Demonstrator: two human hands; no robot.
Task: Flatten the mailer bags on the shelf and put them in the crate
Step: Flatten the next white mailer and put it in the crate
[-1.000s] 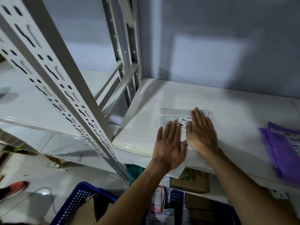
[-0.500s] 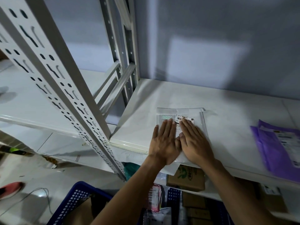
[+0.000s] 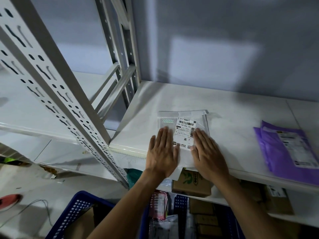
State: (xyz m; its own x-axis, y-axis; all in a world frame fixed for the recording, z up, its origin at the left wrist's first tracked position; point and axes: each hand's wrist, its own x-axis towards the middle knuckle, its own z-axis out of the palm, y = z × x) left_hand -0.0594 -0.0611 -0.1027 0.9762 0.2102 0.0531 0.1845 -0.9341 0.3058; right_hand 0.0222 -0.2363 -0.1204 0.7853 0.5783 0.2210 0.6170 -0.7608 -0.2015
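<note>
A white mailer bag (image 3: pixel 184 118) with a barcode label lies flat on the white shelf (image 3: pixel 233 121), its near end hanging over the front edge. My left hand (image 3: pixel 162 152) presses palm-down on its left side, fingers together and flat. My right hand (image 3: pixel 207 152) presses palm-down on its right side, partly over the label. A purple mailer bag (image 3: pixel 286 149) lies on the shelf to the right, untouched. The blue crate (image 3: pixel 76 211) stands on the floor below, under my left forearm, with cardboard and packets inside.
A perforated grey upright (image 3: pixel 57 87) of the shelving slants across the left. Cardboard boxes (image 3: pixel 191 183) sit on the lower shelf beneath the bag. A grey wall closes the back of the shelf. A red shoe (image 3: pixel 10 200) and a cable lie on the floor at left.
Both hands have slid back toward me along the white bag and spread apart, uncovering most of the label.
</note>
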